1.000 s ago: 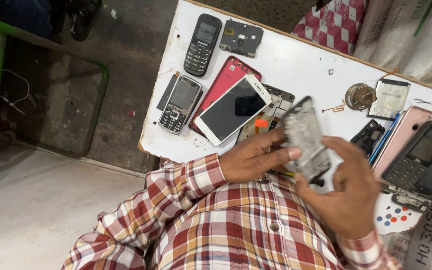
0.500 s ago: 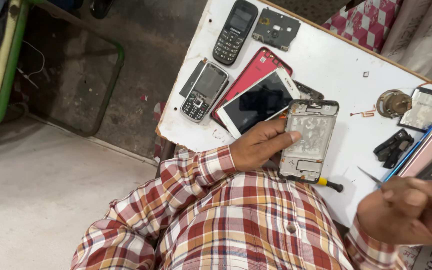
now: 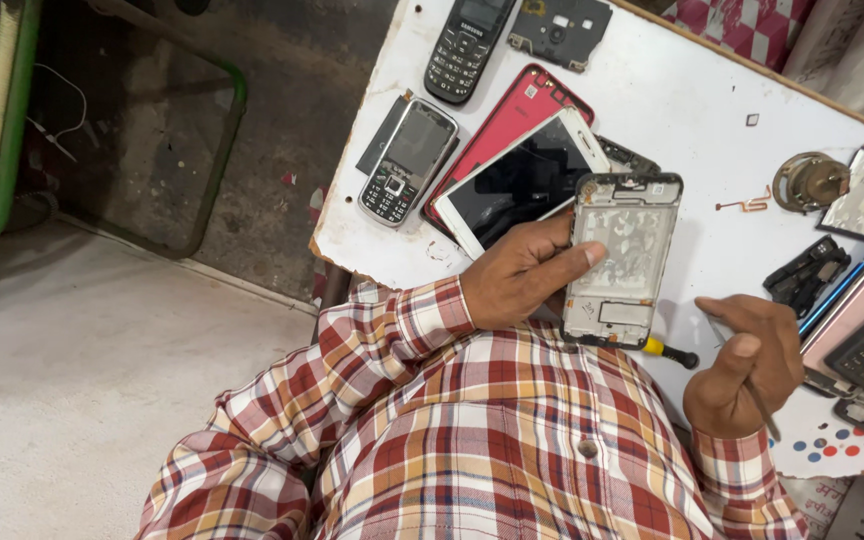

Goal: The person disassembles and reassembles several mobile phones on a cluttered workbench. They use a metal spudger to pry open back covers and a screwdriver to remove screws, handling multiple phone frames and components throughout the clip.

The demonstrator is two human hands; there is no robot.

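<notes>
My left hand (image 3: pixel 522 275) grips the left edge of a bare silver phone frame (image 3: pixel 620 255), its thumb across the frame's side. The frame lies flat on the white table (image 3: pixel 692 100), partly over a white smartphone (image 3: pixel 522 185). To the right of the frame, my right hand (image 3: pixel 742 365) is closed around a thin metal tool (image 3: pixel 767 420) that pokes out below the fist. A small screwdriver with a yellow handle (image 3: pixel 667 350) lies under the frame's lower edge, between the two hands.
A red back cover (image 3: pixel 512 115) lies under the white smartphone. Two keypad phones (image 3: pixel 407 160) (image 3: pixel 462 45) and a black back plate (image 3: pixel 559 30) are farther left. A round metal part (image 3: pixel 807 182), a black piece (image 3: pixel 802 275) and stacked phones (image 3: pixel 852 300) crowd the right. A green metal rail (image 3: pixel 222 130) stands on the floor.
The frame, held up by both hands a second ago, now rests on the table under my left hand alone. My right hand let go, swung right, and now holds a thin tool beside it.
</notes>
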